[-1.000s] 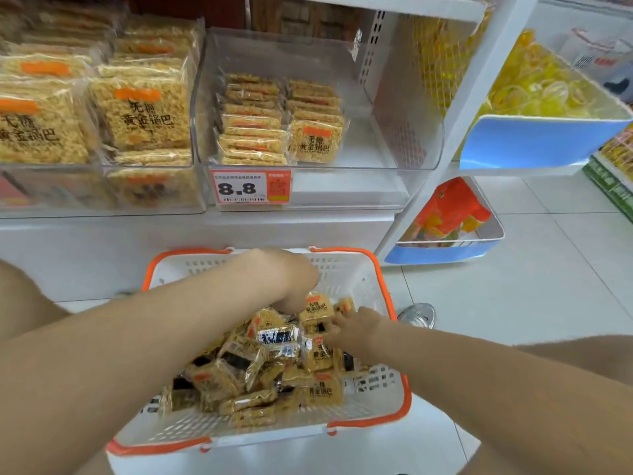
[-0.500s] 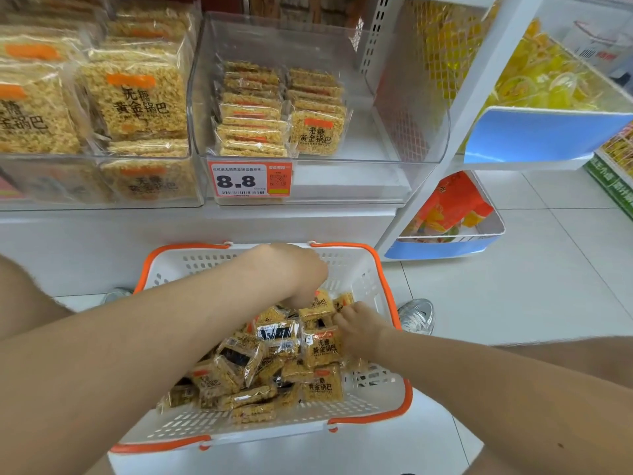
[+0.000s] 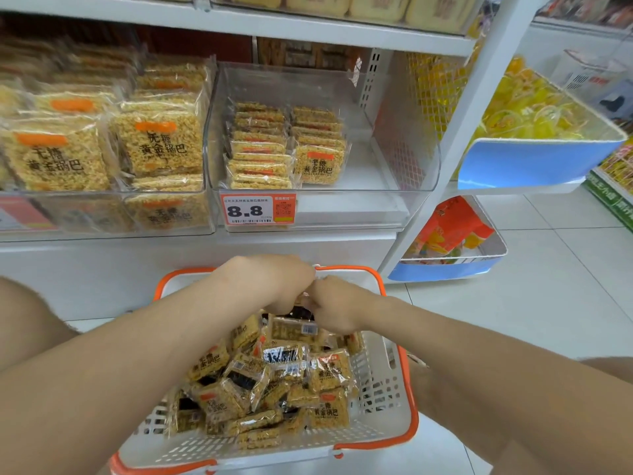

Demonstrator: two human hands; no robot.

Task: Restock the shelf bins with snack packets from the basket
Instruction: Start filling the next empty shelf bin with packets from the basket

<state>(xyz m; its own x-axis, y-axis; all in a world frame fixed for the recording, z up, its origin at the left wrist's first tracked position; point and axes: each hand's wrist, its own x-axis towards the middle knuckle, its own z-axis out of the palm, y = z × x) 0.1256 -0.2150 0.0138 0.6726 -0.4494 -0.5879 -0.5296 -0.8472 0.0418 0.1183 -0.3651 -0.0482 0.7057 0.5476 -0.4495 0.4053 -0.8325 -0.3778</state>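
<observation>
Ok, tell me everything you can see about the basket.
The basket is white plastic with slotted walls and an orange band round its rim. It stands upright on the pale tiled floor, in front of and below the bins. It holds a loose heap of small clear packets of yellow snack, some showing dark backs. The left hand and right hand meet over the heap near the far rim, fingers curled down; what they hold is hidden.

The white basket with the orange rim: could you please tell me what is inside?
A loose pile of snack packets lies in the basket. The left hand and right hand reach in at the far end; what lies beneath them and the pile is covered.
</observation>
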